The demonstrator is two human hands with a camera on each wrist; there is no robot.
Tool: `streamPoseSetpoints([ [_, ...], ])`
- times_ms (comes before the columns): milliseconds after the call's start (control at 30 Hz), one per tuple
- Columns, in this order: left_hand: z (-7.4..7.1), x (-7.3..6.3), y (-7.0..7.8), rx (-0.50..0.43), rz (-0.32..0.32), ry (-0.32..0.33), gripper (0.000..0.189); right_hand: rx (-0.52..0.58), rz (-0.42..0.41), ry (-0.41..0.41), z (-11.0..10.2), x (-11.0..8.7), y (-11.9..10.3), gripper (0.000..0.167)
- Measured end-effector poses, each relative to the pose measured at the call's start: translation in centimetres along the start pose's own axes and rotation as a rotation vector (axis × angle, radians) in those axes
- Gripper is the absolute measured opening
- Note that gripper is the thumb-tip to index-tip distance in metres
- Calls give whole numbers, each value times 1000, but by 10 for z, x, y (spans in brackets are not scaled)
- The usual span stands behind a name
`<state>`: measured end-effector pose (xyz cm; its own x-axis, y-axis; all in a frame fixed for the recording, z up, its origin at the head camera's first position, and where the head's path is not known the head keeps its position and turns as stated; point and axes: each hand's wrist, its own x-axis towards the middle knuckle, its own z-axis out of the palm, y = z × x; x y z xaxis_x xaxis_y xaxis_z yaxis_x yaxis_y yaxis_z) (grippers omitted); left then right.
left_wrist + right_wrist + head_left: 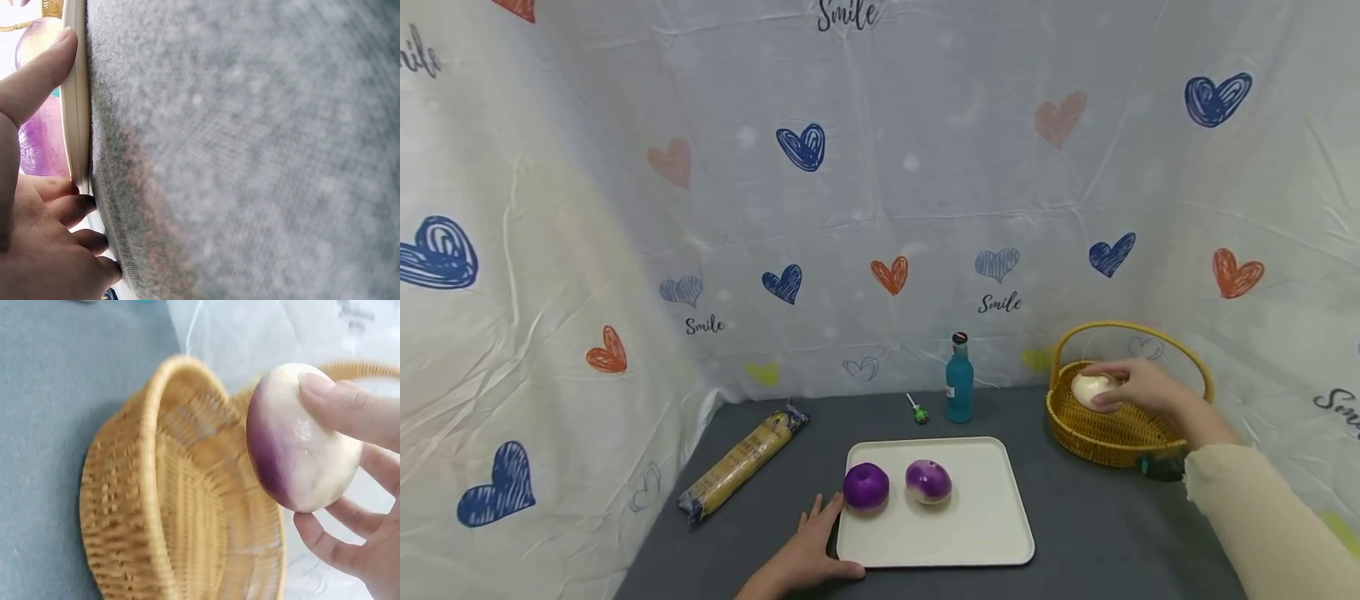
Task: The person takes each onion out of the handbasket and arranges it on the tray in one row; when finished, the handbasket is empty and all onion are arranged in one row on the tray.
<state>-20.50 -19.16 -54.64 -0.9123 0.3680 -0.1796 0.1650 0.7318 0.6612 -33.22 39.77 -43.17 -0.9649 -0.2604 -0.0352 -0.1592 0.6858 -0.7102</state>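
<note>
Over the yellow wicker basket (1101,450), my right hand (1138,389) holds a white and purple turnip (300,440) between thumb and fingers. In the right wrist view, the turnip is apart from the basket's woven rim (150,450), and the basket's visible floor is bare. My left hand (808,546) rests at the near left corner of a cream tray (985,542). Its thumb (47,72) lies against the tray's rim, with the other fingers spread along the left side. On the tray sit a purple turnip (866,487), close to the left fingertips, and a purple-and-white turnip (928,482).
Behind the tray, a blue bottle (959,383) stands upright beside a small green-wrapped lollipop (919,412). A long yellow packet (741,462) lies slanted at the left of the dark grey table (1097,533). White cloth with printed hearts (880,192) hangs around the back and sides.
</note>
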Motion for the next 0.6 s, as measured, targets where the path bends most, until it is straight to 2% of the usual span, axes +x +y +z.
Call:
streamPoseSetpoints([
  [167, 6, 3, 0, -6, -25, -9, 119, 14, -39, 44, 2, -8, -21, 65],
  [300, 7, 6, -2, -9, -24, -3, 119, -47, -79, 80, 5, -17, -36, 62],
  [400, 5, 5, -5, -2, -11, 7, 118, -85, -128, 97, 12, -21, -47, 60],
  [600, 4, 3, -10, 13, 5, 10, 120, -69, -216, 101, 35, -27, -60, 55],
])
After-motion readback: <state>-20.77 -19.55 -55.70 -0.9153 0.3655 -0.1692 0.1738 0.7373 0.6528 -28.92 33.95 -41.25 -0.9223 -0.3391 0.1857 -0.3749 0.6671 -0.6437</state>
